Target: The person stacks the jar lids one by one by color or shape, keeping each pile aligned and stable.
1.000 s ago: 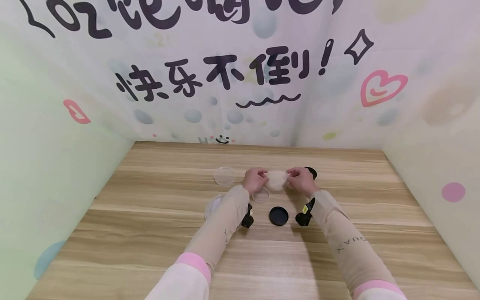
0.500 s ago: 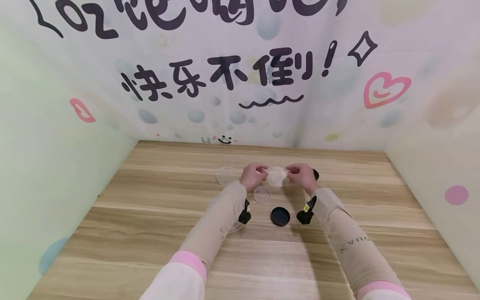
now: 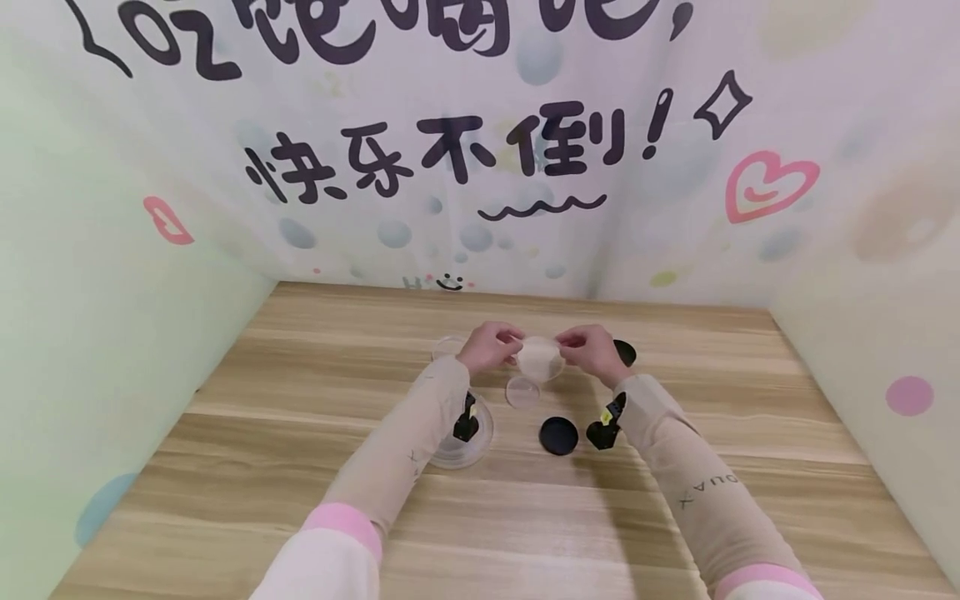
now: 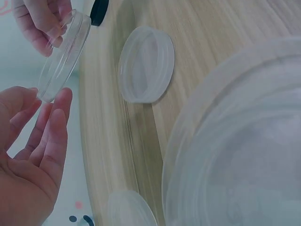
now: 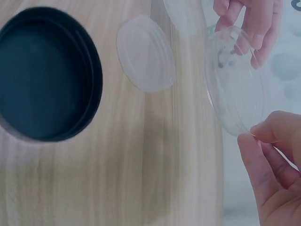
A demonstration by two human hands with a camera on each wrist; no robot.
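Note:
A clear round plastic lid [image 3: 540, 358] is held up between both hands, above the far part of the table. My left hand [image 3: 489, 346] pinches its left edge between thumb and fingertips. On the opposite edge, the right hand [image 3: 592, 350] pinches with thumb and index finger. In the left wrist view the clear lid [image 4: 65, 59] is seen nearly edge-on, tilted, and nothing else shows in either hand. Just below it on the table lies a smaller clear lid [image 3: 522, 392].
A black round lid [image 3: 558, 436] lies nearer me. Another black round piece [image 3: 624, 352] is partly behind the right hand. Large clear round lids [image 3: 480, 446] sit under the left wrist. One more clear lid [image 3: 446, 345] is partly hidden by the left hand.
Both hands have shifted a little to the left with the clear lid, which was blurred by motion one second ago. The left forearm has moved left, uncovering more of the large clear lids.

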